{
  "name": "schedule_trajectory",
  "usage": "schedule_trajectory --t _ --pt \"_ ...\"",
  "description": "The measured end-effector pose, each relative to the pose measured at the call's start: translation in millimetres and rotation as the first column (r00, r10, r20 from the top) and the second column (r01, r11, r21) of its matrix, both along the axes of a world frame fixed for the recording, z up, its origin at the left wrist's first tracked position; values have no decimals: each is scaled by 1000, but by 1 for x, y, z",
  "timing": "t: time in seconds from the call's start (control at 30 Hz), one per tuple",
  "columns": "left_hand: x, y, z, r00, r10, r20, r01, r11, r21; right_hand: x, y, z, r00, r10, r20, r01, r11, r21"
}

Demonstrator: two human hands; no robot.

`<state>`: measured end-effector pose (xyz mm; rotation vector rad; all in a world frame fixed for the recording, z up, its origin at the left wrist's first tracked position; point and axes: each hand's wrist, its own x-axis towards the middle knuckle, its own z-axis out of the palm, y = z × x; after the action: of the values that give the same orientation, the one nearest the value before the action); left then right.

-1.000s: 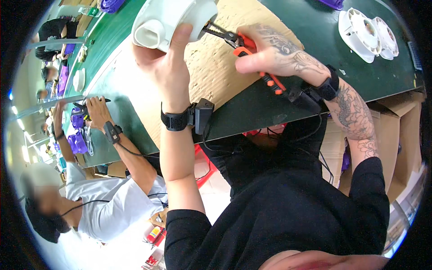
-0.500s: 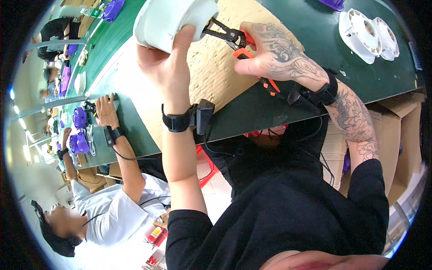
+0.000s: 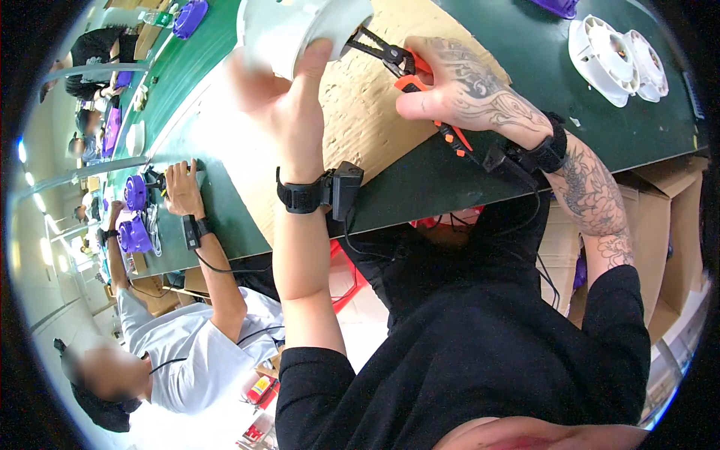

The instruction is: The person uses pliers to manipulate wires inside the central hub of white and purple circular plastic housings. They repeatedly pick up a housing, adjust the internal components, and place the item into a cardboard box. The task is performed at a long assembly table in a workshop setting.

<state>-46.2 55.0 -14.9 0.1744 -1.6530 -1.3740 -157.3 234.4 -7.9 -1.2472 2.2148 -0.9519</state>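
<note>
At the far edge of the view, my left hand (image 3: 289, 97) grips a white round plastic housing (image 3: 289, 34), thumb pressed on its near side. My right hand (image 3: 465, 86) is closed round a pair of pliers (image 3: 409, 67) with black jaws and orange-and-black handles. The jaw tips reach the housing's right-hand rim; whether they bite on anything inside it I cannot tell. Beneath both hands lies a sheet of cardboard (image 3: 382, 142) on the green table (image 3: 420, 184).
Two white round plastic parts (image 3: 604, 60) rest on the table at the right. Cardboard boxes (image 3: 645, 240) stand below its edge. To my left a co-worker in a light shirt (image 3: 195, 352) works by purple round parts (image 3: 135, 232). A purple part (image 3: 555, 7) lies at the far right.
The white housing has shifted slightly right and tilted in my left hand, whose fingers are blurred. The pliers have moved a little right and stay at the rim.
</note>
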Motion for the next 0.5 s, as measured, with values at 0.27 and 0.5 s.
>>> schedule_trajectory --t 0.27,0.5 --pt "7 -7 -1 985 -88 -148 122 963 241 12 -6 -14 306 395 866 -89 918 -387" --pt "8 -11 6 999 -32 32 31 999 42 9 -5 -7 862 52 504 52 980 -191"
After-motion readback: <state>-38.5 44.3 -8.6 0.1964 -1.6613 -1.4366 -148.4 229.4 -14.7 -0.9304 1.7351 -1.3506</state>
